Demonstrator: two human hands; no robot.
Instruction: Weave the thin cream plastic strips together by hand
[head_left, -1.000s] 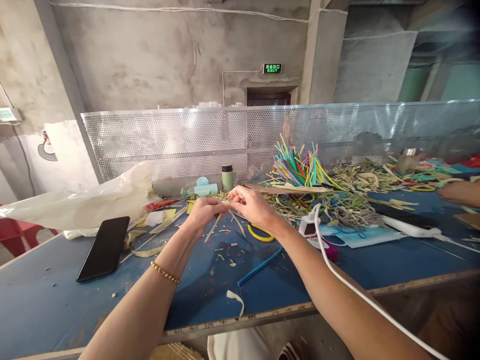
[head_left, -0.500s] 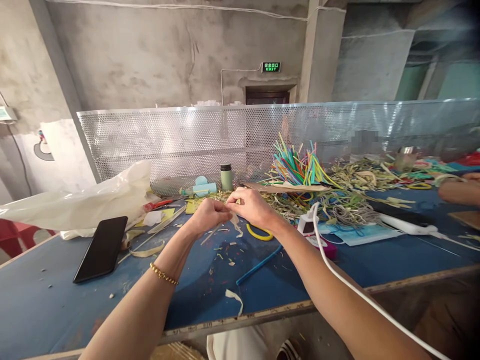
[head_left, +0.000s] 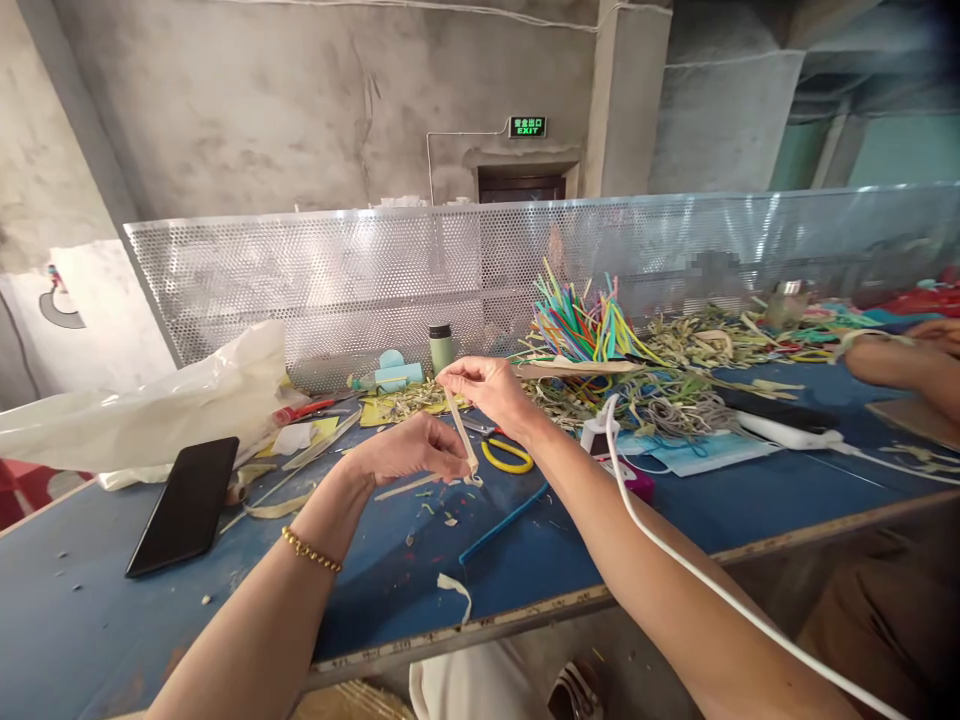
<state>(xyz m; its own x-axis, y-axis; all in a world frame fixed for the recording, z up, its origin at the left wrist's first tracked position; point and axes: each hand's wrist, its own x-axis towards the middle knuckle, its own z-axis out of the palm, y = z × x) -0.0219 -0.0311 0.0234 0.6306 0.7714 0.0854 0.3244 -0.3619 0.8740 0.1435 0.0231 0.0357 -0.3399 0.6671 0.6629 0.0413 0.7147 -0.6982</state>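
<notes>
A narrow pale strip of dried plant leaf [head_left: 460,425] slants down between my two hands, its lower end curled. My right hand [head_left: 491,392] pinches the strip at its upper end. Lower and to the left, my left hand [head_left: 414,447] has its fingers closed at the strip near the curl. Yellow-handled scissors [head_left: 508,456] lie on the table just right of the strip, their blades partly hidden. Small clippings and a blue pipe cleaner [head_left: 504,522] are on the table below my hands.
A black phone [head_left: 184,507] and plastic sheeting [head_left: 142,415] lie at left. Behind my hands stand a green bottle [head_left: 441,350] and colourful pipe cleaners [head_left: 577,318]. A white cable [head_left: 637,515] crosses my right forearm. At right is another person's arm [head_left: 892,365].
My hands have moved apart, left hand lower and right hand slightly higher. The strip now shows stretched between them. The view has shifted a little.
</notes>
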